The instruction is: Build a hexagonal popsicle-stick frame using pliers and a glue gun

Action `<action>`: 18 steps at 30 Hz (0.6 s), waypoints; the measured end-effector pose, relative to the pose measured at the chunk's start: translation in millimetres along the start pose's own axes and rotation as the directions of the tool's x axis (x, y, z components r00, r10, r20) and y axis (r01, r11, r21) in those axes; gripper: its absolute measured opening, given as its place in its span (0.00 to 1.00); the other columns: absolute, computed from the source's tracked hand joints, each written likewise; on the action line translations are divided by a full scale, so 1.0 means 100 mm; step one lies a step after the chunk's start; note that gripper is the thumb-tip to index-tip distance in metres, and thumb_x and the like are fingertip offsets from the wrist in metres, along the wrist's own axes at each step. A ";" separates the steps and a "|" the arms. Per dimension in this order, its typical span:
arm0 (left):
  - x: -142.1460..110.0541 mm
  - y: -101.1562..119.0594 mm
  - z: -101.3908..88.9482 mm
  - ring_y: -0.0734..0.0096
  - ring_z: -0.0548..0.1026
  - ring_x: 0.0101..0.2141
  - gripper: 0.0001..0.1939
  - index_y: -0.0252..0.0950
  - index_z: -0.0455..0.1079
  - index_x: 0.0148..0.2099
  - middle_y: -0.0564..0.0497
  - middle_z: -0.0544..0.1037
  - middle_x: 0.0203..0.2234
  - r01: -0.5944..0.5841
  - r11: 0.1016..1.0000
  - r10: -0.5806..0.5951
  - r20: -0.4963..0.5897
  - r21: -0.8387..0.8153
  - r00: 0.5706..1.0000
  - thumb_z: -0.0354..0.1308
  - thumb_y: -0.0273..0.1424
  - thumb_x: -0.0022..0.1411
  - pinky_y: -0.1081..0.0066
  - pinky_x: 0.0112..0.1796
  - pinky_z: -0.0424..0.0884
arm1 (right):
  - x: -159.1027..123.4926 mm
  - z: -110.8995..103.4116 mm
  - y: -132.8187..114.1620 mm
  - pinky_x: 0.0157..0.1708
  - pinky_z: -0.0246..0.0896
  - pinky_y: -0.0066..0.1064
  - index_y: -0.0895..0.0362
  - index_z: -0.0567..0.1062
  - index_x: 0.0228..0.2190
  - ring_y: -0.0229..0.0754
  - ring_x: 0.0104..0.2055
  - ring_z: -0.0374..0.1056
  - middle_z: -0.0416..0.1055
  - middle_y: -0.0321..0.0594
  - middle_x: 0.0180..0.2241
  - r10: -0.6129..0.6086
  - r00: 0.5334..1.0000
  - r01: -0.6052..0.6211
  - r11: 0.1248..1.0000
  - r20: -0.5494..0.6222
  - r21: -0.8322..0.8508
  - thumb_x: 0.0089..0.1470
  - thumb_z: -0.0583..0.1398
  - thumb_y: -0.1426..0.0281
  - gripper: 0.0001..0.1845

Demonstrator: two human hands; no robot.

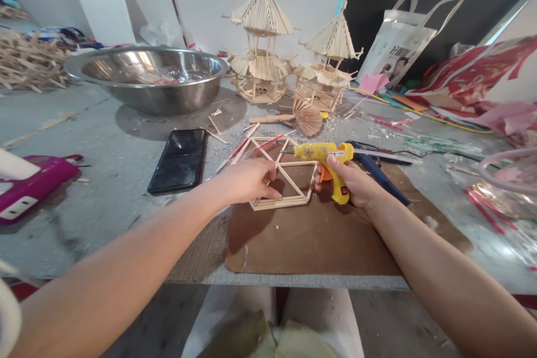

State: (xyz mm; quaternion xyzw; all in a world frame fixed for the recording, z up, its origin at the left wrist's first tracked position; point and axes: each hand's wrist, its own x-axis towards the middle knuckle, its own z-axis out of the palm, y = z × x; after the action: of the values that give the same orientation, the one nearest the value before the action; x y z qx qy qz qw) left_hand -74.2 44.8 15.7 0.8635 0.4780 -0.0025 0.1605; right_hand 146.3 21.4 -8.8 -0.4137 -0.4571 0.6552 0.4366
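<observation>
My right hand is wrapped round the handle of a yellow glue gun with an orange trigger. The gun's nozzle points left, over the top part of a hexagonal frame of thin wooden sticks. Diagonal sticks cross at the frame's middle. My left hand has its fingers curled down onto the frame's left side, with the thumb near its lower bar. The frame lies flat, partly on a brown board. My left palm and wrist hide part of its left edge.
A black phone lies left of the frame. Behind stand a steel basin and two stick pagodas. A folded paper fan lies before them. Dark blue pliers-like handles and a purple power strip flank the work.
</observation>
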 end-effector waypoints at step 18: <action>0.00 -0.01 0.02 0.68 0.69 0.28 0.19 0.38 0.64 0.32 0.52 0.73 0.29 -0.016 1.000 0.016 -0.015 0.002 1.000 0.58 0.46 0.43 0.72 0.26 0.56 | 0.00 0.00 0.00 0.22 0.64 0.29 0.58 0.68 0.20 0.36 0.20 0.66 0.68 0.36 0.19 -0.020 1.000 0.020 1.000 -0.004 -0.013 0.36 0.63 0.53 0.21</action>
State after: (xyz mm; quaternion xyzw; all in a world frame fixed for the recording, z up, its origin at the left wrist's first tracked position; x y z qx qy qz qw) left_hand -74.9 45.4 13.7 0.8675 0.4722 0.0046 0.1562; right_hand 146.3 21.6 -8.6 -0.4132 -0.4647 0.6470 0.4413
